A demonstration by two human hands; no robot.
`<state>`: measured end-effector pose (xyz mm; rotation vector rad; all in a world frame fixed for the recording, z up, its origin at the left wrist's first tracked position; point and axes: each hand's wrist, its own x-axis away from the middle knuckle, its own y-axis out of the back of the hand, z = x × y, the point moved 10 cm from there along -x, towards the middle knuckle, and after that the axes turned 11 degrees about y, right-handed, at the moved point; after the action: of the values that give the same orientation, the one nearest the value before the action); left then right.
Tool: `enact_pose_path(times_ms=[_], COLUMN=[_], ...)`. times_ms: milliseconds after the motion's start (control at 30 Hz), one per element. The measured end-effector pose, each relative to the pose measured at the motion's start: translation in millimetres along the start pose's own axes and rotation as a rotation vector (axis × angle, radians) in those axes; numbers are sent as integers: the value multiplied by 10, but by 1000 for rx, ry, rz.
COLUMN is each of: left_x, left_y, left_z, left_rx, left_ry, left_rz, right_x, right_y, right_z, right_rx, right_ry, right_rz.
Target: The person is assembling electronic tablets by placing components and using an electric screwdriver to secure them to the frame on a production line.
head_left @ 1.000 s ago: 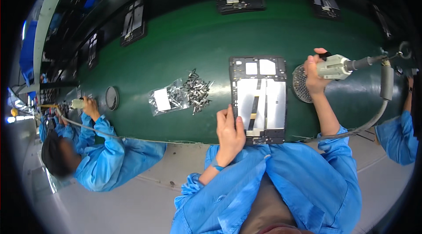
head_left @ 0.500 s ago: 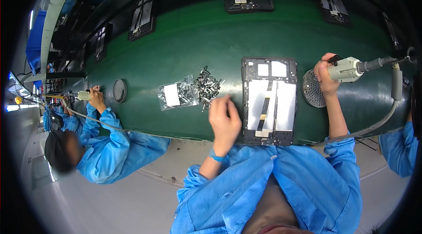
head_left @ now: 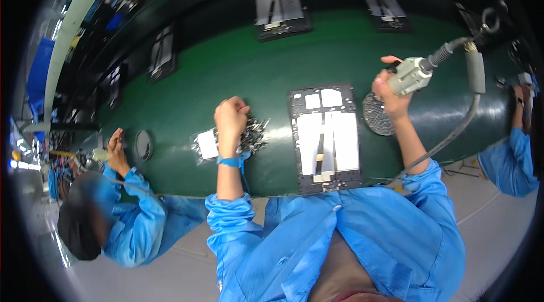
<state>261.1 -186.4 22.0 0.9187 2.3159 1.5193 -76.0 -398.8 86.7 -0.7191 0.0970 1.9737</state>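
Observation:
My right hand (head_left: 390,93) is wrapped round the pale grey body of a corded electric screwdriver (head_left: 412,76). It hovers over a round dish (head_left: 376,115) with a dotted, metallic-looking surface. In front of me an opened tablet (head_left: 327,143) lies flat, with silvery panels, a dark ribbon strip and a black frame. Left of it, my left hand (head_left: 231,117) is above a loose pile of small black and silver parts (head_left: 255,134), its fingers curled together. What its fingertips hold, if anything, is hidden. A clear plastic bag with a white label (head_left: 208,144) lies beside that pile.
More opened tablets (head_left: 280,10) stand in a row along the far side of the green table (head_left: 226,69). Another round dish (head_left: 143,145) sits to the left, near a co-worker's hand (head_left: 117,151). The screwdriver's cable (head_left: 462,126) loops down on the right. Another person's arm (head_left: 518,112) is at far right.
My left hand has gone from beside the tablet leftward and away from me, over the pile of small parts. My right hand still grips the screwdriver. The whole view has shifted.

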Motion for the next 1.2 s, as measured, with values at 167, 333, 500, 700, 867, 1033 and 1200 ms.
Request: enact_pose_path(times_ms=[167,333,500,700,867,1033,1200], left_x=[65,65,62,238,61,44,82], left_y=[287,451,492,779,477,322,395], left_z=[-200,-190,-99,-307,80,192,230], left_rx=[77,217,234,44,474,637,733], left_ry=[-84,-40,-8,-295,118,146,183], left_rz=[-151,-173,-176,-401,-29,108,133], right_x=[-110,-114,-119,-122,-118,-99,-95], right_y=[-120,-161,-202,-251,-307,-322,-319], right_z=[158,170,186,188,192,193,170], right_rx=[-66,-68,-77,-111,-144,-152,-137], right_ry=[-13,-24,-32,-38,-47,-38,-31], right_rz=[-6,2,-1,0,4,19,21])
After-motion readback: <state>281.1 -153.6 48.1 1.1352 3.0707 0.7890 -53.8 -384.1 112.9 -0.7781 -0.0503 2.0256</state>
